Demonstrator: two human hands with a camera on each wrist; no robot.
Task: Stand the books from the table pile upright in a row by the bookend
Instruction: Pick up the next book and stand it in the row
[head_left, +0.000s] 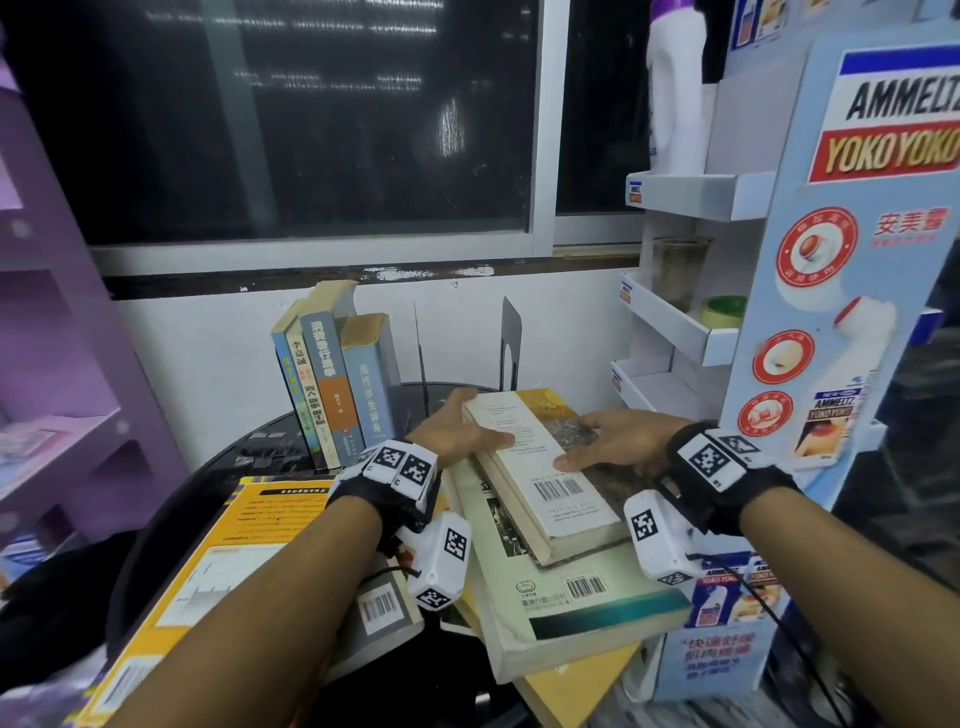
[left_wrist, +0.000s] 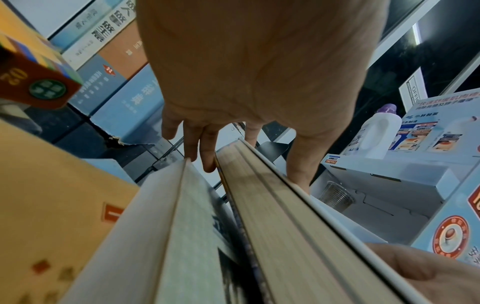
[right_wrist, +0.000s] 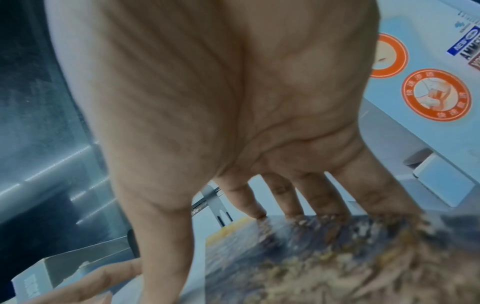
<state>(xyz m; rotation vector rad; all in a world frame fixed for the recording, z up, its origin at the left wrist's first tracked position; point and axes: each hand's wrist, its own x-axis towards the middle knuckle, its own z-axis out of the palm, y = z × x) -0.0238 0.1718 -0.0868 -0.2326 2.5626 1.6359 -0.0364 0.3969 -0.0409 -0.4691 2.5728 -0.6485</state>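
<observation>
Head view: pile at 6 o'clock on the dark tabletop (head_left: 156, 499). The top book (head_left: 540, 467) lies flat, back cover up with its barcode facing the person. The left hand (head_left: 457, 426) grips its left edge, thumb on the cover; the right hand (head_left: 613, 441) lies on its right half, fingers fairly straight, thumb on the cover. Four standing books (head_left: 337, 384) lean at 11 o'clock; the black bookend (head_left: 510, 343) stands at 12, with a gap between.

Left wrist view: fingers (left_wrist: 207, 152) curl under the book's page edge, thumb on top, so clamped. Advice: lift from this edge first.

Right wrist view: fingers (right_wrist: 319, 195) spread, tips pressing the cover. Advice: rotate spine outward, set it down in the gap by the bookend, and steady the leaning row.
</observation>
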